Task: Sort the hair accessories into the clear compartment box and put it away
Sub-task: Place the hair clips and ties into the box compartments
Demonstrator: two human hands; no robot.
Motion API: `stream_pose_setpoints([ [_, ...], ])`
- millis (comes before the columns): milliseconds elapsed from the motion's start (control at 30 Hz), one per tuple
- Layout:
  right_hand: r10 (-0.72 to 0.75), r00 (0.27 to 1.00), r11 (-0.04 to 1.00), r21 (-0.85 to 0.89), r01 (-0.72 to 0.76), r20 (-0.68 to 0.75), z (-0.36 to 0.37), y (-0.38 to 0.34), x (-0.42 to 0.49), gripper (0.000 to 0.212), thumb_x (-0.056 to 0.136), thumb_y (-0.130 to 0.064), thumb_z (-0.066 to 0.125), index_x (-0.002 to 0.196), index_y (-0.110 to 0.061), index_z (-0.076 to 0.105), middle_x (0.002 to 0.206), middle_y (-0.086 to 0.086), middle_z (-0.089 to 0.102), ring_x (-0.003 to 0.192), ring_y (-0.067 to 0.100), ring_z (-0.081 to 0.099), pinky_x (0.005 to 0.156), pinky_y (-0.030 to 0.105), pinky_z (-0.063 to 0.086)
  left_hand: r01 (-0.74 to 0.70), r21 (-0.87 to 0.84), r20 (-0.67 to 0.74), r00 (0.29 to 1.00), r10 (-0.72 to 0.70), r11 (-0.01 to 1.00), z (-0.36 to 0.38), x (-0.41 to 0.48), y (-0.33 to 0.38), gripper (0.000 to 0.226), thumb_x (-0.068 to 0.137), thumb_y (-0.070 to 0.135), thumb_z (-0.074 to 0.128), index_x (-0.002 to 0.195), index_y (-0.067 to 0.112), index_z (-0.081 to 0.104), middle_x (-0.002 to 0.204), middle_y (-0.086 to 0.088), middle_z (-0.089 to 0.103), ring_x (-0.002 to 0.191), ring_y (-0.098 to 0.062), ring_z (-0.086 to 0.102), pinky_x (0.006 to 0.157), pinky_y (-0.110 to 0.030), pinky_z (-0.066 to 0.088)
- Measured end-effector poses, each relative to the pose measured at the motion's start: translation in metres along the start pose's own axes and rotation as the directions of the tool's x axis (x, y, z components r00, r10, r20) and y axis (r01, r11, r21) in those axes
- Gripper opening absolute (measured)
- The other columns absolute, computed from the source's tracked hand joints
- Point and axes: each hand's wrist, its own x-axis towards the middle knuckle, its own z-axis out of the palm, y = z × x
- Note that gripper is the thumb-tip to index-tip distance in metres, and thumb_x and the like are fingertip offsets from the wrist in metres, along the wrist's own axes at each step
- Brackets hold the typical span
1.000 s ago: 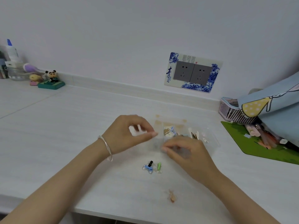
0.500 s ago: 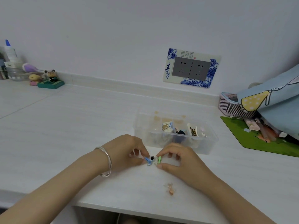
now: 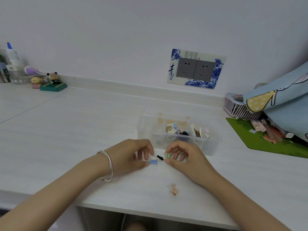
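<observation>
A white table [image 3: 83,130] runs along a pale wall that carries a double socket plate [image 3: 195,69] with a blue floral border. Near the middle of the table stands the clear compartment box [image 3: 179,135], lid off, with several small accessories lying in its rear compartments; which compartment each is in cannot be told. Just in front of the box, both hands meet low over the tabletop. The left hand [image 3: 131,155], a silver bangle [image 3: 106,165] on its wrist, pinches a small blue clip [image 3: 153,162] between thumb and fingertips. The right hand [image 3: 185,159] pinches a small green clip [image 3: 168,155] the same way. Between the 2 clips lies a short black clip [image 3: 160,157], touching or nearly touching both; the blur does not settle which. Nearer the table's front edge, apart from the hands, lies 1 small peach-coloured accessory [image 3: 173,189]. On the right, a green mat [image 3: 260,137] holds a pile of small items, beside a pink slatted basket [image 3: 236,109] and under a light blue printed bag [image 3: 283,100]. At the far left corner stand small figurines [image 3: 51,80] and a clear jar [image 3: 16,77].
</observation>
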Motion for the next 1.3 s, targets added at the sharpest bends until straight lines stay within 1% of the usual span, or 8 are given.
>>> stream_pose_setpoints([
  [167, 0.004, 1.000, 1.000, 0.009, -0.004, 0.005, 0.000, 0.002, 0.001, 0.019, 0.073, -0.015, 0.077, 0.081, -0.029, 0.066, 0.078, -0.013, 0.063, 0.070, 0.003, 0.055, 0.067, 0.023, 0.043, -0.016, 0.034, 0.005, 1.000, 0.015, 0.999, 0.001, 0.001, -0.001, 0.016, 0.079, 0.019, 0.065, 0.089, 0.032, 0.064, 0.080, 0.016, 0.059, 0.073, 0.000, 0.052, 0.062, -0.010, 0.041],
  [367, 0.003, 1.000, 1.000, 0.005, -0.003, 0.007, 0.000, 0.003, 0.001, 0.018, 0.074, -0.016, 0.077, 0.082, -0.027, 0.066, 0.078, -0.012, 0.062, 0.070, 0.003, 0.056, 0.066, 0.022, 0.043, -0.031, 0.009, 0.000, 1.000, 0.031, 0.999, 0.005, 0.004, -0.003, 0.018, 0.074, 0.039, 0.071, 0.091, 0.034, 0.066, 0.085, 0.015, 0.061, 0.074, -0.005, 0.053, 0.062, -0.011, 0.041],
  [533, 0.000, 1.000, 1.000, 0.007, 0.000, 0.013, 0.000, 0.004, 0.001, 0.017, 0.074, -0.017, 0.077, 0.083, -0.027, 0.066, 0.081, -0.009, 0.063, 0.071, 0.004, 0.057, 0.066, 0.021, 0.042, -0.071, 0.003, -0.022, 0.997, 0.071, 0.997, 0.004, 0.008, 0.001, 0.006, 0.074, 0.032, 0.073, 0.080, 0.032, 0.069, 0.075, 0.021, 0.064, 0.066, -0.003, 0.055, 0.058, -0.012, 0.041],
  [633, 0.002, 1.000, 1.000, 0.017, -0.002, 0.008, 0.000, 0.004, 0.000, 0.016, 0.075, -0.017, 0.076, 0.082, -0.027, 0.067, 0.081, -0.008, 0.063, 0.072, 0.005, 0.056, 0.066, 0.021, 0.042, -0.149, -0.095, -0.163, 0.978, 0.132, 0.984, -0.016, 0.014, 0.014, 0.006, 0.073, 0.024, 0.075, 0.078, 0.024, 0.073, 0.073, 0.016, 0.068, 0.056, -0.004, 0.054, 0.055, -0.014, 0.043],
  [767, 0.023, 1.000, 0.999, 0.033, -0.023, -0.008, 0.000, 0.003, 0.000, 0.010, 0.077, -0.020, 0.074, 0.081, -0.027, 0.068, 0.079, -0.008, 0.064, 0.071, 0.006, 0.055, 0.065, 0.022, 0.043, -0.146, -0.090, -0.451, 0.888, 0.090, 0.985, -0.038, 0.036, 0.023, 0.009, 0.072, 0.034, 0.073, 0.074, 0.025, 0.071, 0.075, 0.008, 0.072, 0.058, -0.007, 0.055, 0.055, -0.014, 0.041],
  [967, 0.000, 0.999, 0.998, 0.070, 0.003, -0.048, -0.001, -0.004, -0.002, 0.011, 0.077, -0.019, 0.075, 0.080, -0.028, 0.069, 0.078, -0.011, 0.066, 0.073, 0.008, 0.056, 0.065, 0.020, 0.044, 0.021, 0.051, -0.412, 0.911, 0.002, 0.998, -0.025, 0.059, 0.004, 0.010, 0.074, 0.037, 0.071, 0.079, 0.028, 0.072, 0.073, 0.014, 0.068, 0.071, -0.005, 0.055, 0.068, -0.028, 0.046],
  [1133, -0.063, 0.993, 0.996, 0.055, 0.069, -0.102, -0.003, -0.012, -0.005, 0.015, 0.076, -0.017, 0.076, 0.081, -0.029, 0.069, 0.080, -0.015, 0.067, 0.071, 0.002, 0.055, 0.068, 0.017, 0.044, 0.003, 0.039, -0.440, 0.898, 0.015, 0.999, -0.025, 0.051, 0.000, 0.014, 0.080, 0.035, 0.065, 0.093, 0.031, 0.070, 0.086, 0.014, 0.071, 0.078, -0.003, 0.058, 0.069, -0.017, 0.039],
  [1300, -0.157, 0.950, 0.982, 0.060, 0.179, -0.269, -0.016, -0.027, 0.013, 0.016, 0.074, -0.009, 0.076, 0.080, -0.021, 0.067, 0.082, -0.007, 0.071, 0.076, 0.008, 0.064, 0.069, 0.011, 0.043, -0.043, -0.066, -0.519, 0.855, 0.002, 0.997, -0.031, 0.029, -0.008, 0.011, 0.078, 0.034, 0.067, 0.089, 0.033, 0.069, 0.085, 0.016, 0.070, 0.081, -0.003, 0.062, 0.071, -0.020, 0.046],
])
